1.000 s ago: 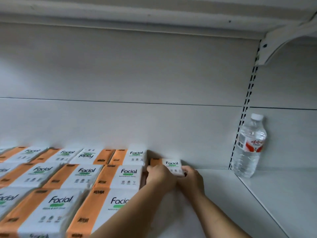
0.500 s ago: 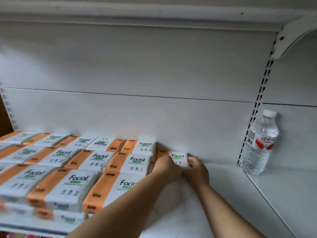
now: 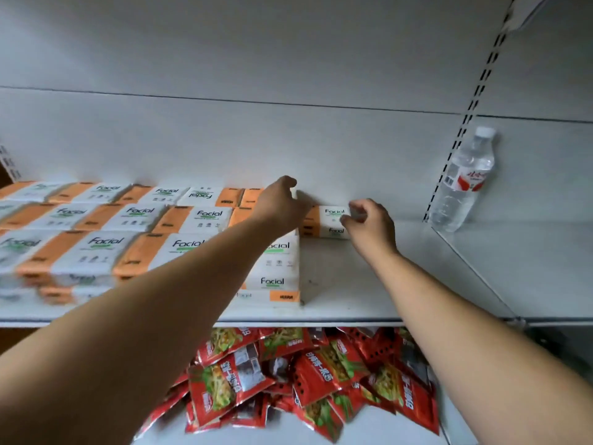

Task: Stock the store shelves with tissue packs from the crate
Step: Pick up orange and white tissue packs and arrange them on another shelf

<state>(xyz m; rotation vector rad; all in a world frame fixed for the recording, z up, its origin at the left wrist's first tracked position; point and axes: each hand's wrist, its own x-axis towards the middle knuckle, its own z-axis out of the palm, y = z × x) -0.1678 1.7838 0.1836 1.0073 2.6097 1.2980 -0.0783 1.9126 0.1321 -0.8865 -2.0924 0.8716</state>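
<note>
Now that the single tissue pack (image 3: 327, 220) sits flat against the back wall at the centre of the frame, you have eased off it: a second ago both hands were bunched together on top of it, and now they have spread apart. Your left hand (image 3: 278, 205) has lifted up and to the left, over the end of the back row of stacked packs (image 3: 134, 232); its fingers are turned away from the camera, so I cannot tell whether they hold anything. Your right hand (image 3: 369, 223) has its fingers curled on the pack's right end, in a narrow grip. The pack lies just right of the filled rows, with bare shelf (image 3: 353, 284) in front of it and to its right. That reads as this pack placed and the next column begun. The water bottle (image 3: 462, 184) at the right stands well apart, and red snack packets (image 3: 305, 374) fill the shelf below.
</note>
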